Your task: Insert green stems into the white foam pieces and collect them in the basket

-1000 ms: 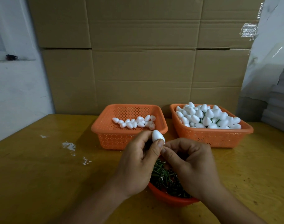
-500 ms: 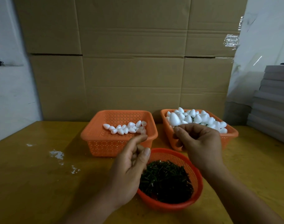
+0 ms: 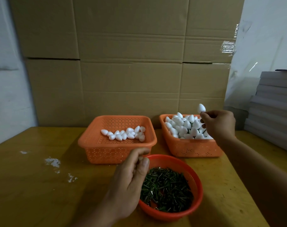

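My right hand (image 3: 218, 126) hovers over the right orange basket (image 3: 188, 147) and pinches a white foam piece (image 3: 201, 108) from below; any stem in it is hidden by my fingers. That basket is heaped with stemmed foam pieces (image 3: 182, 126). The left orange basket (image 3: 97, 145) holds a row of plain foam pieces (image 3: 123, 133). Near me a round red bowl (image 3: 197, 199) is full of short green stems (image 3: 167, 189). My left hand (image 3: 129, 181) hangs at the bowl's left rim with fingers loosely curled and nothing in them.
Everything stands on a yellow wooden table (image 3: 33, 185) with white crumbs (image 3: 52, 162) at the left. A wall of cardboard boxes (image 3: 131, 63) closes the back. A stack of grey boards (image 3: 273, 108) rises at the right edge.
My right hand took the foam piece from my left hand and carried it right and away, over the right basket. My left hand let go and stayed beside the bowl.
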Demonstrator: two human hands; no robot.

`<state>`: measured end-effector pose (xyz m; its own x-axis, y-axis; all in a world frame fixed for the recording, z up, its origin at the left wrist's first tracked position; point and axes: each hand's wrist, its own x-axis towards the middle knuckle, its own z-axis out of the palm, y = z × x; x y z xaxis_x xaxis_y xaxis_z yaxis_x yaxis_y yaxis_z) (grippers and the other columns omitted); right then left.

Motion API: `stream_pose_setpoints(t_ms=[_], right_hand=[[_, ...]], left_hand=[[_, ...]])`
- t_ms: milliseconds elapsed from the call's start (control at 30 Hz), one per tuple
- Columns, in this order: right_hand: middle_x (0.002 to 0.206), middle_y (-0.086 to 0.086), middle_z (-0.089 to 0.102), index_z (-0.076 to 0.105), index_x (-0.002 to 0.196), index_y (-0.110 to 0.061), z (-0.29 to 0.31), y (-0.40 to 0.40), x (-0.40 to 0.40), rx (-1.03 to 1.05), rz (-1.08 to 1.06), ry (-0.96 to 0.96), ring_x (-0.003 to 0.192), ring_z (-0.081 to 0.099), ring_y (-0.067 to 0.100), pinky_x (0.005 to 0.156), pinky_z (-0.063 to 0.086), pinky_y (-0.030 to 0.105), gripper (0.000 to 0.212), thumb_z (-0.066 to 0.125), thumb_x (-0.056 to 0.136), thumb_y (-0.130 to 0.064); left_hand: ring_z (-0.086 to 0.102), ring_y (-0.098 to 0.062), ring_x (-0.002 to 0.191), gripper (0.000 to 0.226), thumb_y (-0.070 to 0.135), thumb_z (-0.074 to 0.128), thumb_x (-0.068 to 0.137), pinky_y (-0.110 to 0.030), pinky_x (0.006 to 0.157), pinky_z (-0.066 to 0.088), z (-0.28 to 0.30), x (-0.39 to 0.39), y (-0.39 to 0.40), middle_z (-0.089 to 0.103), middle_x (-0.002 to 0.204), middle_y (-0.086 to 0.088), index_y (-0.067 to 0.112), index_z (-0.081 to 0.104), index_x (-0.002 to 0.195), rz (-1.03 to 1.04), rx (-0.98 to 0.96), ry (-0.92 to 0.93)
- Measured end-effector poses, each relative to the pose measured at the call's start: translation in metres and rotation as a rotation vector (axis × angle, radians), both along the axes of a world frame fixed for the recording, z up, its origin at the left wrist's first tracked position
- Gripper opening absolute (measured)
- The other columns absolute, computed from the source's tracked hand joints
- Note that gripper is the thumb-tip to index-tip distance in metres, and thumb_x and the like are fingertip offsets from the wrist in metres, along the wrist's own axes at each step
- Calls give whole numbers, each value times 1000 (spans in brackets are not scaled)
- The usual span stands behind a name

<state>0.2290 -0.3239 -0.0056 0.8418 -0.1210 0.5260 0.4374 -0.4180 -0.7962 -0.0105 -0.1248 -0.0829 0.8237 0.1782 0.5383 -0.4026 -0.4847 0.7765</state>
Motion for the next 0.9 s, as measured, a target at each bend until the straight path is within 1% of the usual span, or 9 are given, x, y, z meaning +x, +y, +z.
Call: stream_pose_setpoints(t_ms=[100,233,333,467,567,700,767,833,900], right_hand=[[69,2,72,76,90,-12,1,-1,19,-87,-44,70,63,72,17,70,63,44,9,71,91,-19],[73,18,73,76,78,-2,5,5,32,-253,-79,130,72,72,34,75,62,51,17,67,88,-13],[76,19,72,74,77,0,7,11,35,-355,-142,159,68,69,31,73,61,46,18,64,87,-11],[76,14,70,73,75,-5,7,12,38,-435,-174,195,71,68,30,73,62,44,16,61,86,-7],[73,15,68,69,70,-3,7,10,40,-462,-175,220,68,66,30,65,58,37,19,59,86,-6],[57,12,58,58,53,-6,5,3,40,-443,-160,159,52,50,25,53,45,31,30,52,82,-1],[51,8,56,54,48,-10,4,-1,35,-420,-133,98,49,50,22,52,45,30,36,51,83,-2],[59,7,65,62,56,-15,4,-3,27,-380,-92,32,56,60,23,60,54,35,33,52,86,-5],[78,9,74,77,84,-13,3,-2,15,-285,-54,-18,67,68,25,70,61,41,24,55,90,-8]], left_hand=[[59,-12,77,36,67,34,93,-29,70,50,1,0,-1,59,87,4,50,52,118,13,47,-4],[59,-13,79,39,65,35,93,-30,71,51,2,-1,-1,59,88,2,43,55,118,14,36,2],[59,-13,79,43,65,36,92,-31,72,51,4,-2,-1,59,87,2,39,56,119,16,38,7],[59,-14,78,44,65,35,91,-28,69,50,5,-3,-3,60,88,4,38,56,119,15,45,14],[60,-12,79,45,65,35,91,-25,70,50,5,-4,-2,60,89,7,37,56,119,14,49,10],[60,-9,82,46,66,35,91,-22,72,49,5,-4,-2,60,92,9,38,56,120,10,52,17],[60,-8,82,45,66,35,91,-20,71,48,5,-4,-2,60,92,10,38,56,119,9,53,13],[60,-7,80,46,66,35,90,-20,70,48,5,-5,-3,60,90,10,37,56,118,4,57,13],[59,-6,78,46,67,36,90,-19,68,47,5,-5,-3,60,88,9,37,56,118,-1,59,18]])
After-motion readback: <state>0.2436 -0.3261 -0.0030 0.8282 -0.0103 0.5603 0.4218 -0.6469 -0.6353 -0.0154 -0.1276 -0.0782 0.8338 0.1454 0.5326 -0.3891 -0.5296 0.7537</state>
